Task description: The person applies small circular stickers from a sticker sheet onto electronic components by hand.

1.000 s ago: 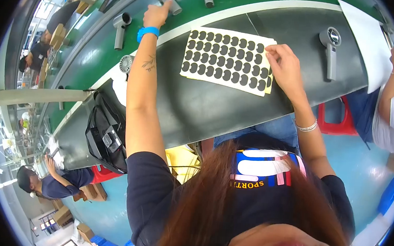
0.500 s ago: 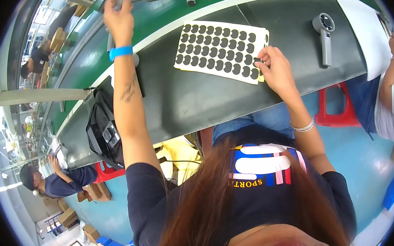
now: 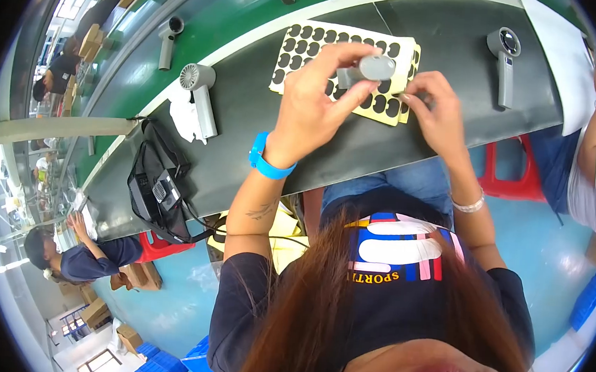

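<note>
My left hand [image 3: 310,107] is closed around a grey handheld fan [image 3: 377,68], one rounded end of it turned up toward me, the rest mostly hidden by the fingers. It hovers over a white and yellow sheet [image 3: 298,82] set with rows of black, notched round stickers [image 3: 392,107]. At the sheet's right edge my right hand [image 3: 438,113] is pinched, with a small dark piece that looks like a black sticker at its fingertips. The left hand and the fan cover the middle of the sheet.
Other grey fans lie around: one at the right [image 3: 505,69], one on white wrapping at the left [image 3: 200,96], another on the green belt [image 3: 168,42]. A black bag [image 3: 160,183] sits at the table's left end. Co-workers sit on both sides, one by a red stool [image 3: 516,174].
My left hand has come back from the green belt at far left to above the sheet, now with a grey fan. My right hand has shifted slightly right, still pinched.
</note>
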A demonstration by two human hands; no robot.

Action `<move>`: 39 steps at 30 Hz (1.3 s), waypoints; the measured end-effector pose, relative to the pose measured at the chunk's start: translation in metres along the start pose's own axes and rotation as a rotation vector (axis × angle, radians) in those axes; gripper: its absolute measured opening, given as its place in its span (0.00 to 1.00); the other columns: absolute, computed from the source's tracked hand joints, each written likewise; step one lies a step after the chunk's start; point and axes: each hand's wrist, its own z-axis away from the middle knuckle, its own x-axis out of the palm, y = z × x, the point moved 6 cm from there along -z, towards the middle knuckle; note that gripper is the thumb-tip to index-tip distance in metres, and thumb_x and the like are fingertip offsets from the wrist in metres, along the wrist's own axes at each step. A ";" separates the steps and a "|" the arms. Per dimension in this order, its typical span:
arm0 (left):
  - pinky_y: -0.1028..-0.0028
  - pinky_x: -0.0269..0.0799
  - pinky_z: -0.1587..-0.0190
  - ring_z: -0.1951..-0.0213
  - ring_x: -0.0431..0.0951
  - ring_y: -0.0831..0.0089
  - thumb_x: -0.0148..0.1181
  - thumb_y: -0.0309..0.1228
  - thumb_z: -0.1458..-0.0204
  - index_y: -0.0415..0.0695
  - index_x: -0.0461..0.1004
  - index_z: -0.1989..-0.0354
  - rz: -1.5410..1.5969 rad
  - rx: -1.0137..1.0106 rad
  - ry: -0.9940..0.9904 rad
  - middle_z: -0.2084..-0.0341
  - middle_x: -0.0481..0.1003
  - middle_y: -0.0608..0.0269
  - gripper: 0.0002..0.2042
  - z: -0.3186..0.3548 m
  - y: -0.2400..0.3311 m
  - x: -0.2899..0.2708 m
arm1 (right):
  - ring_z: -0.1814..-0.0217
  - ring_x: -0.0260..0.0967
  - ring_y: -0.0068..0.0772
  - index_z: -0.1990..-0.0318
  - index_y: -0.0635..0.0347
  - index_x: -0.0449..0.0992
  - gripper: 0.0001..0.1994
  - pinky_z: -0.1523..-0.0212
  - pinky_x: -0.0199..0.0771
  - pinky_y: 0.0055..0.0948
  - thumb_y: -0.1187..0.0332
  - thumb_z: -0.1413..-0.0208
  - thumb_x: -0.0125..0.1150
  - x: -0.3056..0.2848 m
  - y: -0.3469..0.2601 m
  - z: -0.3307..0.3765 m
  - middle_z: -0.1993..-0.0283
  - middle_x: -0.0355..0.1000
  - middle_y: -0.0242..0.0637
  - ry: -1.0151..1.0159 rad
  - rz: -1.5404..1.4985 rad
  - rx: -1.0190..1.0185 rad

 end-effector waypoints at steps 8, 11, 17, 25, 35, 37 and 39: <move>0.78 0.71 0.61 0.66 0.76 0.75 0.71 0.21 0.62 0.39 0.75 0.58 -0.225 0.135 0.061 0.58 0.79 0.58 0.19 0.015 0.016 0.008 | 0.63 0.68 0.22 0.54 0.66 0.68 0.16 0.58 0.68 0.21 0.83 0.50 0.62 -0.064 -0.076 0.004 0.66 0.71 0.34 0.238 -0.615 -0.043; 0.76 0.73 0.67 0.68 0.76 0.71 0.69 0.19 0.62 0.41 0.77 0.60 -0.066 -0.086 0.134 0.58 0.78 0.58 0.17 0.025 0.017 0.011 | 0.54 0.70 0.29 0.47 0.65 0.63 0.21 0.54 0.69 0.23 0.84 0.49 0.59 -0.042 -0.084 0.002 0.64 0.69 0.36 0.121 -0.594 -0.093; 0.75 0.80 0.63 0.67 0.81 0.72 0.63 0.11 0.60 0.34 0.73 0.56 0.284 -0.194 0.191 0.52 0.74 0.50 0.19 0.038 0.011 0.023 | 0.53 0.74 0.30 0.51 0.65 0.63 0.19 0.54 0.75 0.24 0.83 0.49 0.61 -0.024 -0.081 0.003 0.66 0.72 0.38 0.134 -0.750 -0.005; 0.73 0.80 0.59 0.63 0.81 0.69 0.60 0.10 0.56 0.31 0.70 0.54 0.547 -0.328 0.149 0.48 0.70 0.43 0.18 0.041 0.008 0.026 | 0.54 0.74 0.30 0.53 0.65 0.63 0.18 0.54 0.76 0.24 0.83 0.49 0.61 -0.023 -0.079 0.004 0.65 0.72 0.38 0.135 -0.726 -0.006; 0.73 0.79 0.58 0.62 0.80 0.68 0.60 0.11 0.54 0.30 0.70 0.53 0.632 -0.352 0.154 0.46 0.67 0.42 0.17 0.044 0.005 0.028 | 0.59 0.72 0.22 0.54 0.66 0.63 0.17 0.55 0.76 0.23 0.83 0.49 0.61 -0.023 -0.081 0.006 0.60 0.73 0.42 0.146 -0.702 0.009; 0.73 0.79 0.57 0.62 0.80 0.67 0.59 0.11 0.54 0.30 0.70 0.53 0.647 -0.357 0.169 0.46 0.67 0.41 0.17 0.045 0.004 0.028 | 0.60 0.72 0.21 0.54 0.66 0.63 0.17 0.55 0.76 0.23 0.83 0.49 0.61 -0.023 -0.081 0.006 0.59 0.73 0.42 0.152 -0.691 0.010; 0.73 0.79 0.57 0.61 0.80 0.67 0.59 0.11 0.53 0.30 0.70 0.53 0.652 -0.358 0.170 0.46 0.67 0.41 0.17 0.045 0.004 0.028 | 0.61 0.72 0.21 0.55 0.66 0.63 0.17 0.55 0.76 0.23 0.83 0.49 0.61 -0.023 -0.081 0.006 0.59 0.73 0.43 0.154 -0.700 0.009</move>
